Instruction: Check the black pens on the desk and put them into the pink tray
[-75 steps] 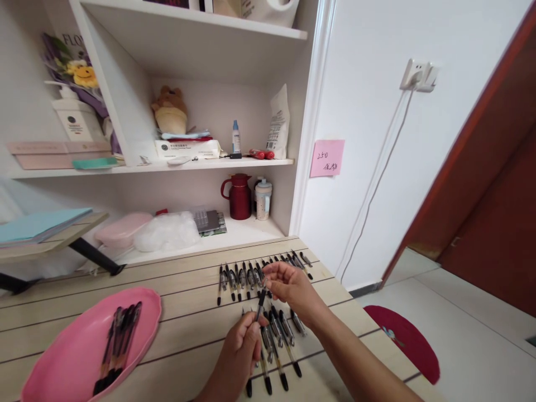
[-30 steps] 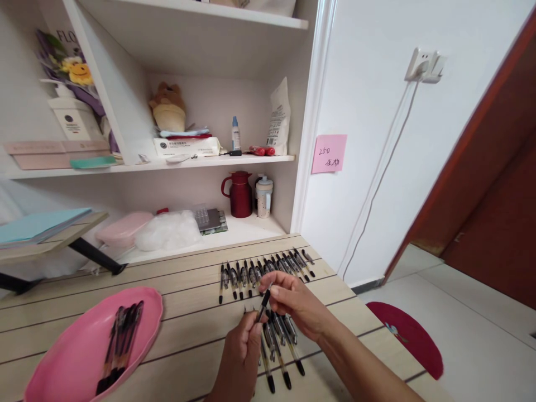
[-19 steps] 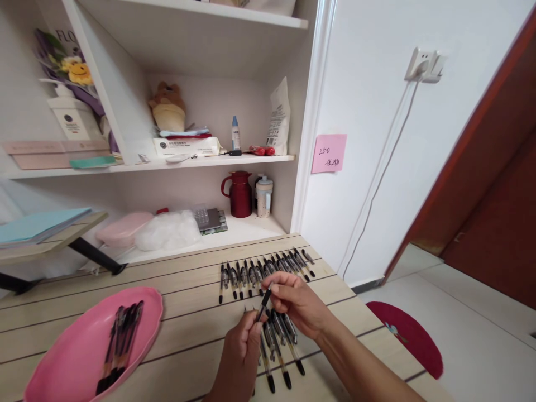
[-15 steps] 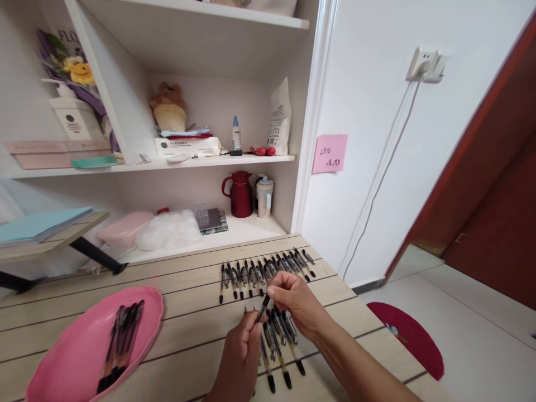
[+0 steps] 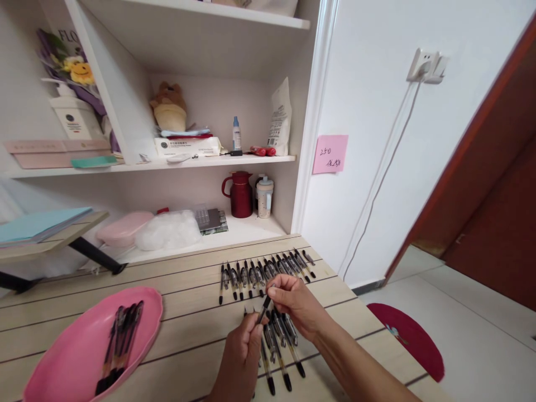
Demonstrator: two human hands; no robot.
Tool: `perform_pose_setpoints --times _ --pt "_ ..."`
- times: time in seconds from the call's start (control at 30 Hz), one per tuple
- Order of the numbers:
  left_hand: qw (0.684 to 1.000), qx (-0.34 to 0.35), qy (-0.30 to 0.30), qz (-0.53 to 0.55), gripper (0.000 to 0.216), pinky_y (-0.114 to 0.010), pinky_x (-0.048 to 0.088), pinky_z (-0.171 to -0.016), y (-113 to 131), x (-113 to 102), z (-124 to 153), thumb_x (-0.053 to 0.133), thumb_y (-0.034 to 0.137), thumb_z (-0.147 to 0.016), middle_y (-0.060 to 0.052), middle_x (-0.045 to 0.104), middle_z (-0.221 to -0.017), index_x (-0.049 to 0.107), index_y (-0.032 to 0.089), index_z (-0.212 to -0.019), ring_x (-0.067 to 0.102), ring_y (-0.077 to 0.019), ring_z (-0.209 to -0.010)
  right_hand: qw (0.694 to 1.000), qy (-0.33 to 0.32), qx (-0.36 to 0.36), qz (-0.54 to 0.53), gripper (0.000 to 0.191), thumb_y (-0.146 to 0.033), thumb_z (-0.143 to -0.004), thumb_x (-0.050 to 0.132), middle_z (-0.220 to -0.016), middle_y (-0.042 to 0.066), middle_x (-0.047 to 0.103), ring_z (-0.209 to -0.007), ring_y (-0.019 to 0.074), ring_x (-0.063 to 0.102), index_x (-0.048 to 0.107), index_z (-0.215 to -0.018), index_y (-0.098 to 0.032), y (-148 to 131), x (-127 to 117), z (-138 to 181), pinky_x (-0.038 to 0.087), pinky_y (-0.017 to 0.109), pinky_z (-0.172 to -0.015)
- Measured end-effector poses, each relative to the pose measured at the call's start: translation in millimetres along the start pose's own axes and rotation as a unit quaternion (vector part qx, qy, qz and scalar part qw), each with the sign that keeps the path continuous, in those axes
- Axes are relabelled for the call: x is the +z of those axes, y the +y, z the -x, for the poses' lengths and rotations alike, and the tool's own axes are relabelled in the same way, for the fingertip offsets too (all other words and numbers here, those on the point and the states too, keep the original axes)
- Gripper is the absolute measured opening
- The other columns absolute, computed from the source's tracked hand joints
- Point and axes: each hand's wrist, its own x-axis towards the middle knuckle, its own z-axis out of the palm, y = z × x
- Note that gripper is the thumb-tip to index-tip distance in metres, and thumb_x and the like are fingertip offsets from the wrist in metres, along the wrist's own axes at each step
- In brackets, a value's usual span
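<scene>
A dark pen [image 5: 264, 307] is held between my two hands, tilted over the table. My left hand [image 5: 245, 341] grips its lower part between thumb and fingers. The fingertips of my right hand [image 5: 291, 298] pinch its upper end, and they partly cover the tip. Just under my hands lies a group of pen parts [image 5: 280, 349], black-ended barrels with yellowish ink ends and clear caps. Beyond them runs a longer row of similar pen parts [image 5: 251, 276]. On the left, a pink tray [image 5: 62, 357] bears several pens [image 5: 121, 346] lying side by side.
The striped wooden table [image 5: 188, 312] meets a white shelf unit [image 5: 288, 206] at the back. A red jug [image 5: 241, 195] and a cup [image 5: 264, 196] stand on its lower shelf. At left is a small raised stand [image 5: 79, 229]. A red round stool [image 5: 412, 338] sits at right.
Almost nothing differs. Both hands keep hold of the pen in nearly the same place, with only a very slight shift.
</scene>
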Motion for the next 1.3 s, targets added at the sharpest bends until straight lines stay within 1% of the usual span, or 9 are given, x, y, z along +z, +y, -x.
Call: perform_pose_setpoints --times 0.27,0.43,0.5,0.67,0.77,0.9,1.07,1.17,1.3 --pt "0.999 -0.026 -0.013 0.03 0.039 -0.02 0.027 -0.044 -2.3 0.2 -1.1 0.039 0.045 -0.079 0.006 0.033 -0.045 0.058 0.014 -0.093 0.032 -0.0097 -0.043 1.0 -0.006 -0.006 0.02 0.026 -0.034 -0.06 0.069 -0.054 -0.005 0.046 -0.041 0.0028 0.031 0.052 -0.066 -0.015 5.6 -3.2 -4.4 0.02 0.018 -0.04" --pt "0.999 -0.031 -0.028 0.024 0.038 -0.02 0.027 -0.045 -0.6 -4.0 -3.0 0.04 0.044 -0.079 0.006 0.034 -0.045 0.059 0.015 -0.094 0.033 -0.0102 -0.044 0.978 -0.022 -0.022 0.209 0.025 -0.039 -0.067 0.061 -0.06 -0.003 0.051 -0.05 0.0076 0.045 0.051 -0.072 -0.017 -6.8 -21.7 -7.9 0.029 0.019 -0.045" --pt "0.998 -0.037 -0.041 0.021 0.039 -0.02 0.027 -0.045 -0.9 -6.0 -3.8 0.039 0.044 -0.079 0.006 0.034 -0.046 0.058 0.014 -0.096 0.033 -0.0099 -0.045 0.923 0.007 -0.021 0.385 0.019 -0.036 -0.071 0.056 -0.064 0.0 0.054 -0.056 0.0109 0.049 0.052 -0.071 -0.017 -12.4 -35.5 -8.8 0.033 0.021 -0.049" --pt "0.996 -0.056 -0.054 0.047 0.042 -0.02 0.026 -0.047 -2.0 -5.5 -3.4 0.039 0.047 -0.079 0.007 0.034 -0.047 0.056 0.013 -0.098 0.032 -0.0091 -0.044 0.673 0.039 0.058 0.736 0.019 -0.02 -0.058 0.062 -0.076 0.01 0.062 -0.073 0.0223 0.056 0.057 -0.076 -0.016 0.9 -56.4 -9.2 0.035 0.028 -0.058" --pt "0.992 -0.073 -0.064 0.078 0.044 -0.02 0.025 -0.046 -2.3 -3.3 -3.3 0.039 0.048 -0.079 0.008 0.031 -0.045 0.055 0.012 -0.097 0.03 -0.0082 -0.043 0.638 0.003 0.065 0.767 0.031 -0.014 -0.056 0.059 -0.082 0.012 0.063 -0.077 0.0236 0.058 0.058 -0.087 -0.015 12.9 -58.2 -10.3 0.036 0.028 -0.059" --pt "0.98 -0.082 -0.081 0.16 0.04 -0.019 0.021 -0.044 -4.8 -0.9 -4.7 0.044 0.048 -0.076 0.009 0.032 -0.042 0.054 0.012 -0.09 0.026 -0.0064 -0.04 0.702 0.018 0.052 0.71 0.023 -0.012 -0.055 0.058 -0.076 0.009 0.063 -0.07 0.021 0.057 0.06 -0.078 -0.016 6.8 -61.5 -14.6 0.036 0.027 -0.057" --pt "0.953 -0.126 -0.135 0.241 0.037 -0.018 0.01 -0.037 -9.9 1.1 -6.6 0.044 0.049 -0.076 0.011 0.031 -0.038 0.051 0.014 -0.087 0.015 -0.0035 -0.033 0.952 0.041 -0.085 0.291 0.015 -0.031 -0.072 0.053 -0.065 0.002 0.059 -0.057 0.0124 0.05 0.056 -0.079 -0.018 -14.5 -49.5 -16.0 0.038 0.024 -0.053" --pt "0.952 -0.126 -0.137 0.242 0.036 -0.018 0.011 -0.036 -10.0 1.4 -6.3 0.046 0.048 -0.075 0.011 0.031 -0.038 0.051 0.014 -0.084 0.016 -0.003 -0.032 0.977 0.089 -0.168 0.097 0.023 -0.037 -0.072 0.057 -0.077 0.003 0.06 -0.06 0.0111 0.05 0.054 -0.085 -0.019 -19.0 -34.5 -11.8 0.04 0.024 -0.056" --pt "0.959 -0.124 -0.131 0.216 0.036 -0.018 0.011 -0.036 -9.0 2.0 -5.2 0.045 0.048 -0.076 0.011 0.032 -0.038 0.052 0.013 -0.083 0.017 -0.0025 -0.032 0.982 0.058 -0.156 0.09 0.024 -0.038 -0.07 0.06 -0.076 0.003 0.059 -0.058 0.0105 0.048 0.054 -0.083 -0.018 -20.1 -25.3 -6.2 0.039 0.024 -0.054"
